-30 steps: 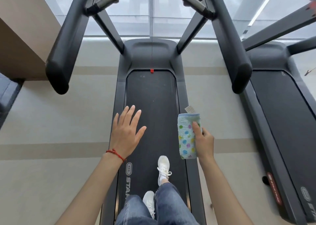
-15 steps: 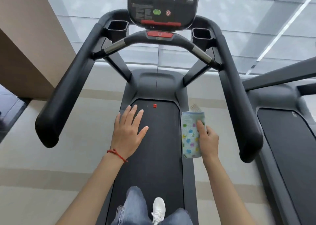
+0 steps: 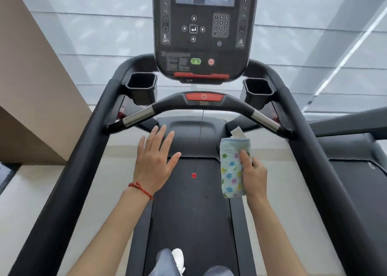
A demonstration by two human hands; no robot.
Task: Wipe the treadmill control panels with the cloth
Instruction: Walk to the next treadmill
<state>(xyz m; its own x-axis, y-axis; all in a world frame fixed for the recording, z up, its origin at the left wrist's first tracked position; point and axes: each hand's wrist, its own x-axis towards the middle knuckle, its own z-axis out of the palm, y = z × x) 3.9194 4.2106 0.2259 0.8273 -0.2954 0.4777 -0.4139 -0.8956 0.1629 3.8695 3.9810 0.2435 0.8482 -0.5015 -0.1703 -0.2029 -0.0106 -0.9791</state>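
Observation:
The treadmill's black control panel (image 3: 201, 34) rises at the top centre, with a screen, keypad, a green button and a red button. My right hand (image 3: 254, 174) grips a folded pale blue cloth (image 3: 231, 169) with coloured dots, held upright below the front crossbar (image 3: 204, 103). My left hand (image 3: 156, 162) hovers flat over the belt (image 3: 192, 213), fingers spread, holding nothing. Both hands are well below the panel and touch no part of it.
Long black side handrails (image 3: 69, 175) run down both sides. Two cup holders (image 3: 141, 86) flank the panel. A second treadmill (image 3: 360, 171) stands to the right. A beige wall (image 3: 31, 87) is at left, windows ahead. My legs and a white shoe (image 3: 178, 259) are on the belt.
My view has tilted up and moved forward, bringing the whole control panel into sight. Both hands have come closer to the crossbar; the cloth stays in my right hand.

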